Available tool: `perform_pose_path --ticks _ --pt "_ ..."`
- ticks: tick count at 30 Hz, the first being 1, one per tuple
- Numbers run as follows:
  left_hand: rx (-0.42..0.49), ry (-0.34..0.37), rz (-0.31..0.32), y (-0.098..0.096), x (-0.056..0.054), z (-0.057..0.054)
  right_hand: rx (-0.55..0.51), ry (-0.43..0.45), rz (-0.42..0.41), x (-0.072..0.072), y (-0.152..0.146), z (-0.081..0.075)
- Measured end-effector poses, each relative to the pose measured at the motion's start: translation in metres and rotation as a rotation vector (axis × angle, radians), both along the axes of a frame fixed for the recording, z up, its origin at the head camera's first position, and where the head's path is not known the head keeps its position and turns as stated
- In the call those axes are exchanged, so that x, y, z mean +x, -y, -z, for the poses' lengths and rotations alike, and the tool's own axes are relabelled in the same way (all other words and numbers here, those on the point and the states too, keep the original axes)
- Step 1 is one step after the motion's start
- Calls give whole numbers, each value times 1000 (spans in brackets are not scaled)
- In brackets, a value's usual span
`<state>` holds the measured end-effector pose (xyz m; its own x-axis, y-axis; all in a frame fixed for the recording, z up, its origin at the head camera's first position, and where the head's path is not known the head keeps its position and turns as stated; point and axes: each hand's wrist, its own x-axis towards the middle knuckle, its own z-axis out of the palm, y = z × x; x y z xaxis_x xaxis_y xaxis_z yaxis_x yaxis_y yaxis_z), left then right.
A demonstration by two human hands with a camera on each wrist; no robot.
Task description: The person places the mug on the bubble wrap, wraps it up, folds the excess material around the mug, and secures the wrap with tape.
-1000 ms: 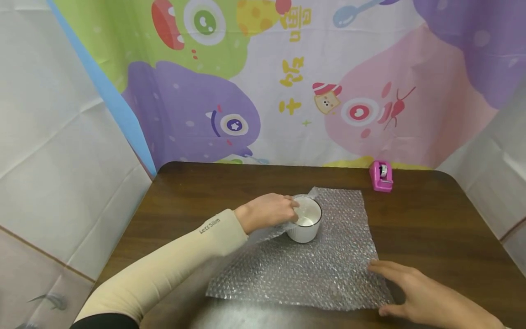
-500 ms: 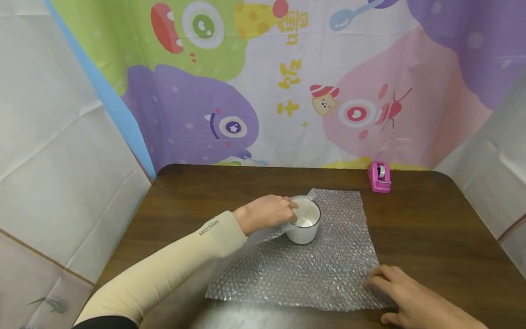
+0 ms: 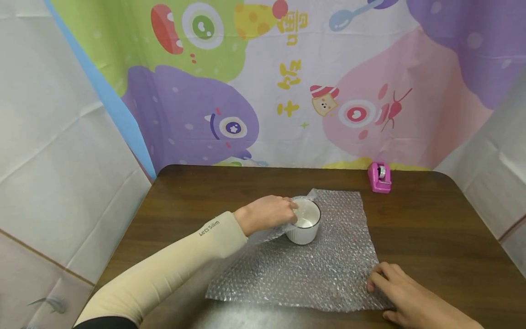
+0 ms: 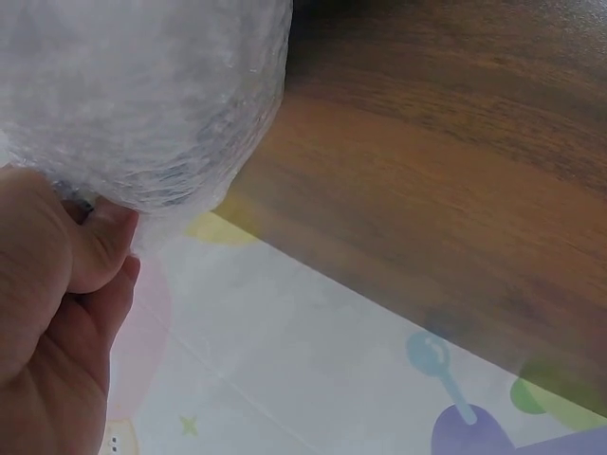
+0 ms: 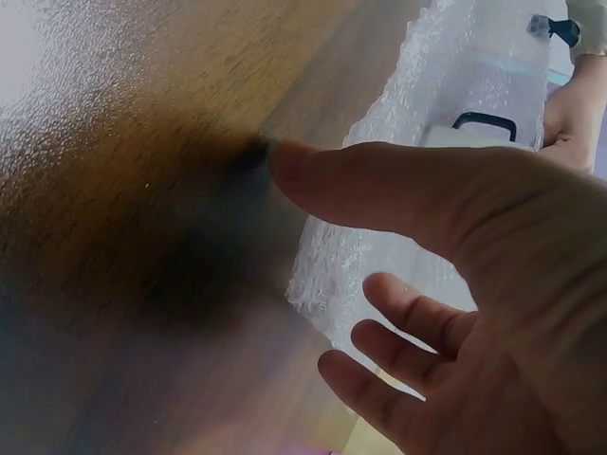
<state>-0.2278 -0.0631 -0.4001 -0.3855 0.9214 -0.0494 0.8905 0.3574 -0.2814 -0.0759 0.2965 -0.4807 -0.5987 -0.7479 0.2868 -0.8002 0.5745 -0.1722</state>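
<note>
- The white cup (image 3: 303, 235) stands upright on the bubble wrap (image 3: 312, 274), left of the sheet's middle, its dark rim facing up
- The left hand (image 3: 268, 213) pinches the raised film against the cup's rim, fingertips reaching inside; a slackening pinch could let that flap spring back off the wall
- A hard pull by this hand could tip the cup or drag it across the sheet
- The right hand (image 3: 404, 292) lies at the sheet's near right corner, thumb held apart from loosely bent fingers; whether they press down, I cannot tell
- With little weight there, the loose corner could slide over the table (image 3: 415, 224) and crease
</note>
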Motion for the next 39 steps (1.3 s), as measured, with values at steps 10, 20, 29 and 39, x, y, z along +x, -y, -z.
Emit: perform_pose_path --ticks 10,20,29,39 --pt "-18 -9 1 -1 -1 0 -16 -14 22 0 1 -3" --pt "-28 4 2 -2 -1 -3 -69 -125 25 -3 5 -9" --pt "-45 -14 1 -3 -1 -3 -61 -139 21 -8 3 -6" --pt "-38 -15 6 -2 -1 -3 -1 -21 60 -5 7 -15"
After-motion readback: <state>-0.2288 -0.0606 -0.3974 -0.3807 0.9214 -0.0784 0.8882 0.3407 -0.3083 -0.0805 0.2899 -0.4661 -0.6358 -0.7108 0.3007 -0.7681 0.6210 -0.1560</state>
